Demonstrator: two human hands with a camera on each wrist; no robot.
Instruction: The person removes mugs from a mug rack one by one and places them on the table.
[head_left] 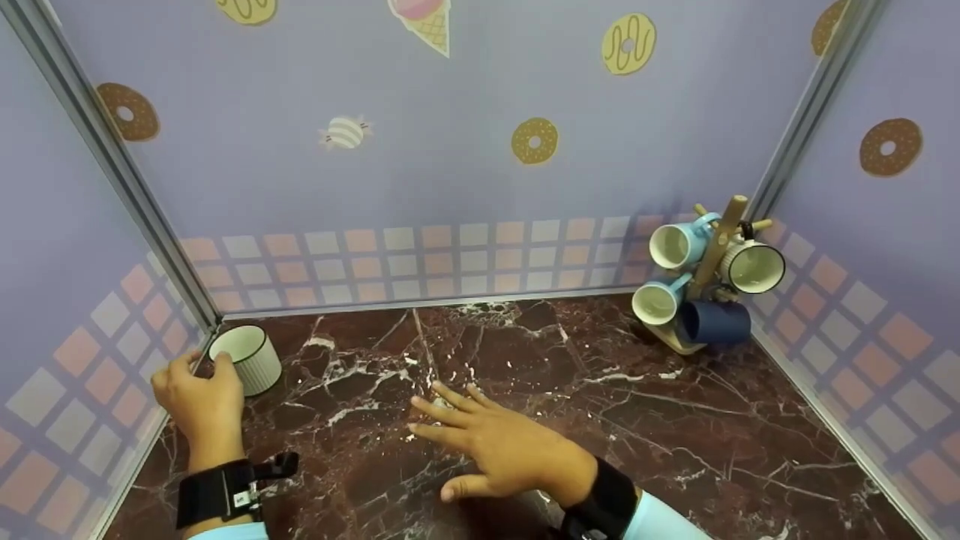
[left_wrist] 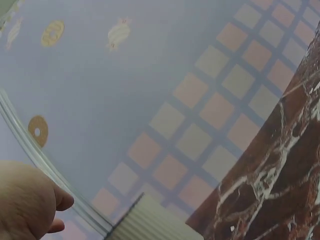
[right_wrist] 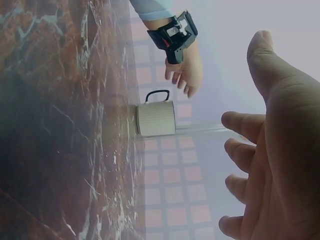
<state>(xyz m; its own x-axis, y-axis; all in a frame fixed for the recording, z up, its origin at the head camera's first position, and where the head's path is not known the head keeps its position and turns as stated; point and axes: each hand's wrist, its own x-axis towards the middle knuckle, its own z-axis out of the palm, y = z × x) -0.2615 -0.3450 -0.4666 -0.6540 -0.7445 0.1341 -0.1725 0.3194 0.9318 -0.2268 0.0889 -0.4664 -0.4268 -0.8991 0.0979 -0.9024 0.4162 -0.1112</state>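
The fingers of the left hand bend loosely, gripping nothing, near the white ribbed mug (black-rimmed), upright on the worktop at that hand's two o'clock. Right-hand fingers spread wide. A wooden mug tree stands at the head view's three o'clock.

left hand: back upward, fingers loosely bent | right hand: fingers spread, thumb held wide

Lilac walls, pastel squares, marbled tabletop
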